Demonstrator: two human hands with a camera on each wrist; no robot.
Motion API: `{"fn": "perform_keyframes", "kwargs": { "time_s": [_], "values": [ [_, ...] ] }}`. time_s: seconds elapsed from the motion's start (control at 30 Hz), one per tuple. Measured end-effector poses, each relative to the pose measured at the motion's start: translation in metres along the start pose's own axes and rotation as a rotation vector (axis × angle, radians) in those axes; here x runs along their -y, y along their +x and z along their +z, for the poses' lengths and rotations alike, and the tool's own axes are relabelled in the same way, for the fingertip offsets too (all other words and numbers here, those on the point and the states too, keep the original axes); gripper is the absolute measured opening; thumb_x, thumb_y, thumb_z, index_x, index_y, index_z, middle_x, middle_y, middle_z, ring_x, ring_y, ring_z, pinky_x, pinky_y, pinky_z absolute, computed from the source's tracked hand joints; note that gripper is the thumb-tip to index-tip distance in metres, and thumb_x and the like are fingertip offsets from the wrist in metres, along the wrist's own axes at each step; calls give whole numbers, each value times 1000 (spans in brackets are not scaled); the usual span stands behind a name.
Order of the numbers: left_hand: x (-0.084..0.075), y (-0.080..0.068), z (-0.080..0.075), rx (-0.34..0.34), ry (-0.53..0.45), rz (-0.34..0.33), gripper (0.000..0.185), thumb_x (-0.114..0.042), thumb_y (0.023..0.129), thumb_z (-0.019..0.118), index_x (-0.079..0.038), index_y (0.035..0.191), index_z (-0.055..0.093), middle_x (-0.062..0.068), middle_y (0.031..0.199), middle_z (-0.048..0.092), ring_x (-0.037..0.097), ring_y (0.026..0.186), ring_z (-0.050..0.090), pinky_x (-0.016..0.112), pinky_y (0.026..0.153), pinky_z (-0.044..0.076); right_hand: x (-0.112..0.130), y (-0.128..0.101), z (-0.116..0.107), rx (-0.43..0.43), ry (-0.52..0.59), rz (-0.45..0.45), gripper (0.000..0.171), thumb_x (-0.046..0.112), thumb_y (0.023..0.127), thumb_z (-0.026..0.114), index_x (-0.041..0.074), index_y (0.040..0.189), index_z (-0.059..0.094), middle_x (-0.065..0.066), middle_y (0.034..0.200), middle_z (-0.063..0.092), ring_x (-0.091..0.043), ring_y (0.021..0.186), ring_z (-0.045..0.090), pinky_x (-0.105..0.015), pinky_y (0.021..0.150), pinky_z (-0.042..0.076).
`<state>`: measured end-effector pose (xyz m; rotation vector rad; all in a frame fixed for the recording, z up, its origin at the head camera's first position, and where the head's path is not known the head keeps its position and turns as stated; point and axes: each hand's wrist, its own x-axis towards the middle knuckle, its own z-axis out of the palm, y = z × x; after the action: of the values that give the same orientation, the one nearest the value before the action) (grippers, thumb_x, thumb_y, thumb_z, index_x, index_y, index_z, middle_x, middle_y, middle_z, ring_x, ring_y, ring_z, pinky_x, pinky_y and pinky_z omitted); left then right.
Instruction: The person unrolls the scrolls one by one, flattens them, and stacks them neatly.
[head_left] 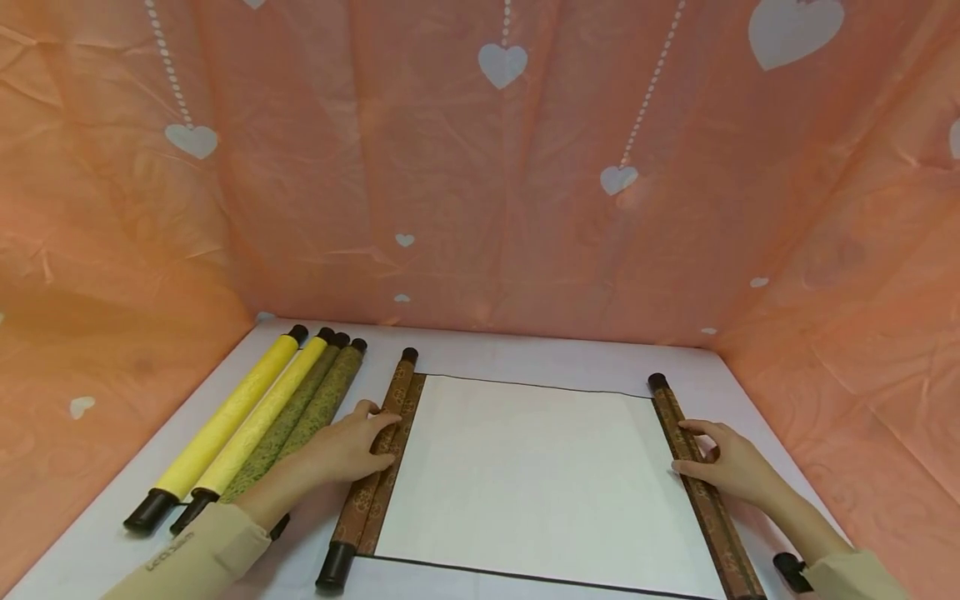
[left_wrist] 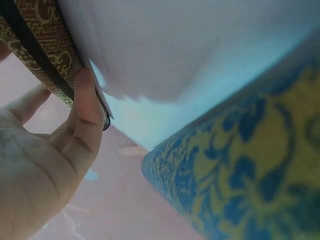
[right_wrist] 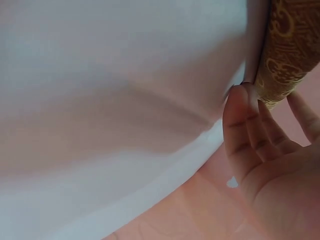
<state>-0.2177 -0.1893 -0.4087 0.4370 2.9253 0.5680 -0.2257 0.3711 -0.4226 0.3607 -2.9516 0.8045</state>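
A partly unrolled scroll lies on the table, its blank white paper (head_left: pixel 543 475) stretched between two brown patterned rolls with black end knobs. My left hand (head_left: pixel 348 447) grips the left roll (head_left: pixel 356 500) near its middle, thumb and fingers on either side. On the other side, my right hand (head_left: pixel 733 467) holds the right roll (head_left: pixel 705 508) between thumb and fingers. Gold figures show on the brown covering in the left wrist view, where the fingers curl at the roll's edge (left_wrist: pixel 45 45). In the right wrist view, fingertips touch the patterned roll (right_wrist: pixel 290 40) beside the paper.
Left of the scroll lie two yellow rolled scrolls (head_left: pixel 225 425) and two green patterned ones (head_left: pixel 322 400), side by side. A black knob (head_left: pixel 791 572) shows beside the right forearm. Orange cloth with white hearts (head_left: pixel 502 65) hangs around the white-covered table (head_left: pixel 525 350).
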Motion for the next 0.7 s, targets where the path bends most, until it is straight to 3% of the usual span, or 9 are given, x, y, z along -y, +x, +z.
{"fn": "perform_keyframes", "kwargs": {
  "time_s": [0.07,0.17,0.4,0.7],
  "values": [
    [0,-1,-1,6,18,9,69,-31,88,82,-8,148,57,32,146,45,37,103,66,44,56,50,-2,-1,-1,-2,-13,4,74,33,84,88,-4,140,57,-32,128,60,-12,74,58,-31,63,48],
    [0,-1,-2,17,23,6,76,-35,85,85,-8,149,56,32,146,45,37,103,66,45,58,51,-6,-2,-3,-9,-36,7,75,33,84,88,-5,140,57,-32,126,62,-13,78,62,-32,64,49],
    [2,1,-4,62,-24,0,81,-32,85,86,-6,153,51,36,148,41,22,67,58,39,54,46,-12,-3,-9,-8,-47,2,70,32,86,85,-5,139,59,-27,116,70,-18,80,67,-32,64,51],
    [1,-2,-8,84,-18,-14,82,-33,86,85,-9,155,49,35,148,41,21,60,52,37,52,42,-16,-9,-11,3,-27,7,63,28,93,78,-9,140,57,-33,121,66,-20,84,69,-32,65,52]
  ]
}}
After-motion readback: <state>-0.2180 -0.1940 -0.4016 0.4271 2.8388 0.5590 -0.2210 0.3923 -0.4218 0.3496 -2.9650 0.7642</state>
